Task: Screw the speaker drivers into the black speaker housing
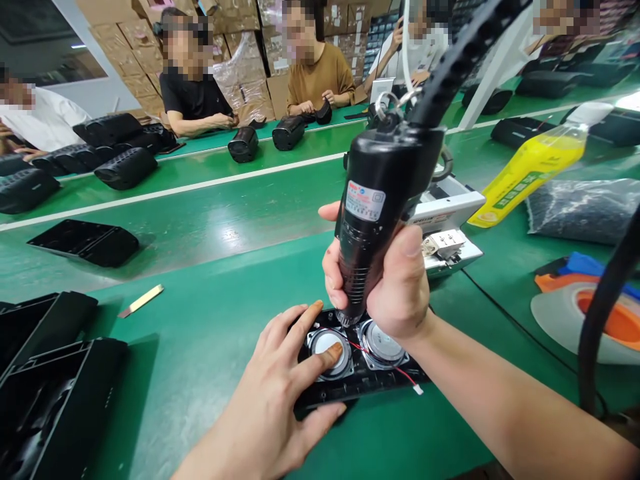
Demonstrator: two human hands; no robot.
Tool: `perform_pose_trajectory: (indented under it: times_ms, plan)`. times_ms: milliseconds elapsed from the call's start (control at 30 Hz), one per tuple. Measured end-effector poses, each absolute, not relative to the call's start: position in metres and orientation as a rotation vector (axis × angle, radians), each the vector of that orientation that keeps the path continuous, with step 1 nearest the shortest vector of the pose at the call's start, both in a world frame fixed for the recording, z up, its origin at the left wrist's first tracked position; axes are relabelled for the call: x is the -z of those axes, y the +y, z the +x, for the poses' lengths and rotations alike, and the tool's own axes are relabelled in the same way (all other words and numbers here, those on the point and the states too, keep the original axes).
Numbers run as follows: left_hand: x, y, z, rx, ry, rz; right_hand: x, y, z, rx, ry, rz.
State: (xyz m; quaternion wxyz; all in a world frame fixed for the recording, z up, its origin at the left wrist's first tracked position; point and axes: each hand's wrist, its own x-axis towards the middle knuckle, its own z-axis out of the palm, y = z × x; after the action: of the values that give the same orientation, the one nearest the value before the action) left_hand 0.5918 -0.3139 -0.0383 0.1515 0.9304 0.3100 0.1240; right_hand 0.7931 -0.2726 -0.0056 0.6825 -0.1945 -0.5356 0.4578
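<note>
My right hand (400,283) is wrapped round a black electric screwdriver (367,200), which hangs nose down from a thick black hose. Its lower end meets the far side of a black speaker panel (345,390), between two round silver speaker drivers (320,352); the bit and any screw are hidden. My left hand (280,380) holds the panel down, one finger pressing on the left driver, another at the far edge and the thumb at the near edge. Red and black wires (400,372) run across the panel to a white plug (418,389).
Open black housings (55,400) stand at the left, near a small cutter knife (141,301). Right of the screwdriver are a white device (450,247), a yellow drink bottle (535,167) and tape rolls (590,313). Several people sit across the green conveyor (225,207).
</note>
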Motion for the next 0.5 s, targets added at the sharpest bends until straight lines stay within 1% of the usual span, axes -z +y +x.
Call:
perform_pose_trajectory:
  times_ms: [500]
  plan:
    - [0.0386,-0.3122,0.5922,-0.396,0.877,2.681,0.0009,-0.2751,0.7912,-1.127,-1.141,-0.414]
